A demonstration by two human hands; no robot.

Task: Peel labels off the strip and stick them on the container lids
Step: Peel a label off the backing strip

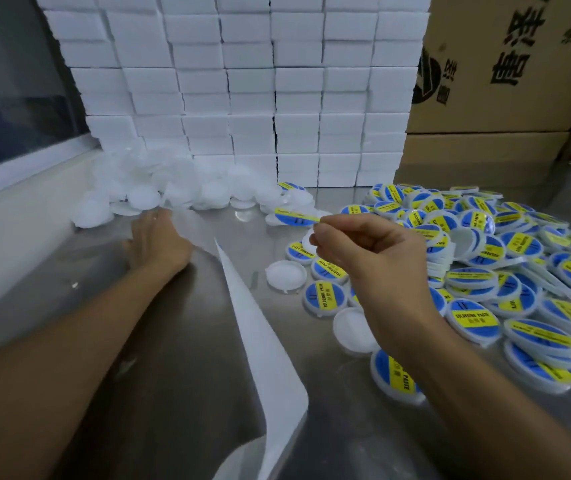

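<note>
**Blue-and-yellow sticker in the air, lots of ways to botch it**

Blue and yellow label (296, 215) is pinched by one edge between the thumb and forefinger of the right hand (363, 251), held up off the steel table (159, 341) and seen nearly edge-on. It's an oval, and its long axis runs roughly from 3 o'clock at the fingertips out to 9 o'clock, free end pointing left, sagging a touch. I can't tell which face has the glue.

Left hand (154, 237) is out at about 10 o'clock from the label, lying by the pile of blank white lids (159, 188). Whether it's actually gripping a lid I can't tell, its fingers are hidden in the pile.

What I'd worry about:
- Held by just one edge, the label looks floppy. If it curls, it could stick to itself or to a finger.
- It hangs right over a lid that's already labelled, and more of them lie at 5 o'clock. Drop too low and it could grab the wrong one.
- No bare lid is lined up under it. Two blanks (284, 273) lie at about 6 o'clock, so landing off-centre or crooked is likely if it's rushed.
- The backing strip (260, 334) trails loose across the table toward 6 o'clock. A forearm could drag it.

Finished pile (519, 271) is at 3 o'clock, with white boxes (242, 81) stacked behind.
</note>
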